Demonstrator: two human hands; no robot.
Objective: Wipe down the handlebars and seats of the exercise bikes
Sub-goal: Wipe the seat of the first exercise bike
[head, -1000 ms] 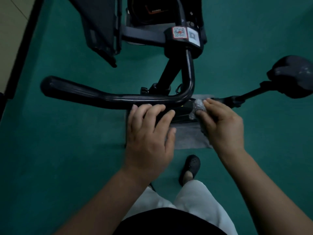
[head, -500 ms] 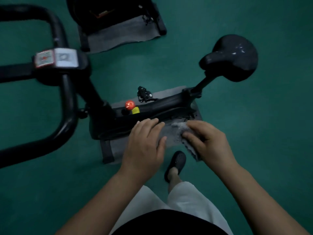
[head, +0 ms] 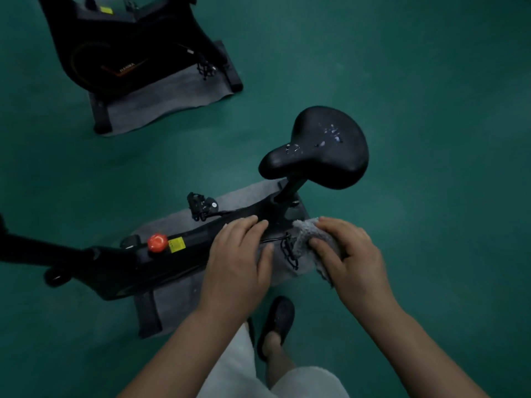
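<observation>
The view has swung away from the handlebars since a second ago, and the black seat [head: 319, 145] now sits in the upper middle of the scene, above both hands, with pale droplets or specks shining on its top. The right hand [head: 355, 255] has travelled with the grey cloth [head: 306, 234], which was pressed against the handlebar end before and is now bunched in its curled fingers, just right of the near pedal [head: 289, 251] and below the seat post [head: 290, 188]. That hand is closed around the cloth, thumb underneath. The left hand [head: 240, 259] lies flat and spread, fingers loosely together, holding nothing; whether it rests on the bike frame [head: 161, 259] or only hovers over it I cannot tell. The seat stands well clear of both hands, untouched by the cloth.

On the frame, left of the left hand, a red knob [head: 157, 242] sits beside a yellow label [head: 176, 244]. The bike stands on a grey mat [head: 172, 297] laid on the green floor [head: 431, 81]. A second bike [head: 120, 47] stands on its own mat at the upper left. A dark shoe [head: 277, 317] shows below the hands.
</observation>
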